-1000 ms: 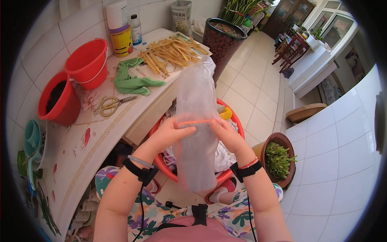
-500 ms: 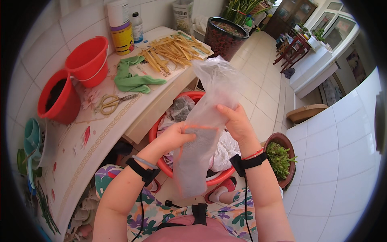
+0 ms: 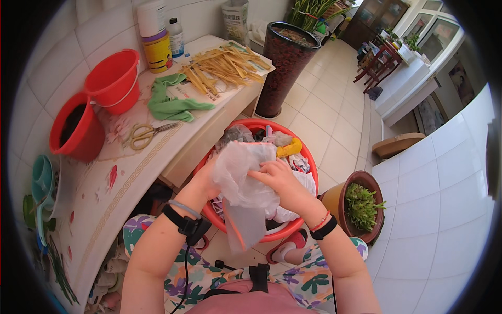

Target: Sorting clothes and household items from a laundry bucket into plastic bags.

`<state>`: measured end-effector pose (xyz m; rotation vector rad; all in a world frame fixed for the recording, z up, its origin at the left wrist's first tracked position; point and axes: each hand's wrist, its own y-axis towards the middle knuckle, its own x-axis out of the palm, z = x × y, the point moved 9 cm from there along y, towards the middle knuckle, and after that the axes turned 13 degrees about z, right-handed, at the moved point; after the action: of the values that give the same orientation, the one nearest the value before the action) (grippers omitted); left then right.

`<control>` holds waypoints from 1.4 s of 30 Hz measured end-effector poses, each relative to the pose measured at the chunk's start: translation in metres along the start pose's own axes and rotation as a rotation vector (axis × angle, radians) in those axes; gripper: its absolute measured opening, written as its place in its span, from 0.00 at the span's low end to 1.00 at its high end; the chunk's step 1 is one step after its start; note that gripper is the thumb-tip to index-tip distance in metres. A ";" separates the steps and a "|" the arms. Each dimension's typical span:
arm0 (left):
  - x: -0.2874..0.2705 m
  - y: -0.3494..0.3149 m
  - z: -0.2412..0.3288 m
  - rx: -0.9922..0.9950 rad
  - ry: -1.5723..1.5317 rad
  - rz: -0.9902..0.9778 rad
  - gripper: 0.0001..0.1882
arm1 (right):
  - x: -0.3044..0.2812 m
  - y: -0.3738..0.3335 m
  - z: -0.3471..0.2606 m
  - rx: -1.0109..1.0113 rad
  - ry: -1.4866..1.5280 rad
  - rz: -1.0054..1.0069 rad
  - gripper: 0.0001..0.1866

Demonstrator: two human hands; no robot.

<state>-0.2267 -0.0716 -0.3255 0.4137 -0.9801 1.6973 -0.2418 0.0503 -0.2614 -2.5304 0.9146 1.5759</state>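
Observation:
A thin translucent plastic bag (image 3: 241, 180) with an orange edge is bunched between my hands, its lower part hanging down. My left hand (image 3: 207, 177) grips it from the left; most of those fingers are hidden behind the plastic. From the right, my right hand (image 3: 286, 184) presses bent fingers and thumb onto the folded plastic. Below both hands stands a round red basin (image 3: 311, 166), filled with crumpled plastic bags. Among them are a yellow bag (image 3: 289, 148) and a white bag (image 3: 307, 182).
On the table at left are red buckets (image 3: 116, 81), scissors (image 3: 144, 137), a green cloth (image 3: 172, 102) and yellowish dried strips (image 3: 225, 67). A tall dark planter (image 3: 285, 70) stands behind the basin. At right, a potted plant (image 3: 362, 208) stands by the tiled wall (image 3: 444, 209).
The upper part of the bag, upright before, is now folded down over the lower part. My right hand has moved down and left, uncovering the yellow bag in the basin.

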 end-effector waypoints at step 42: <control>0.051 -0.039 0.038 0.755 0.574 0.016 0.38 | 0.051 -0.023 0.057 0.729 1.027 0.778 0.20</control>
<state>-0.2167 -0.0664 -0.2516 0.3598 0.0969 2.0024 -0.2610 0.0635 -0.3381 -2.3437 2.1819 -0.3213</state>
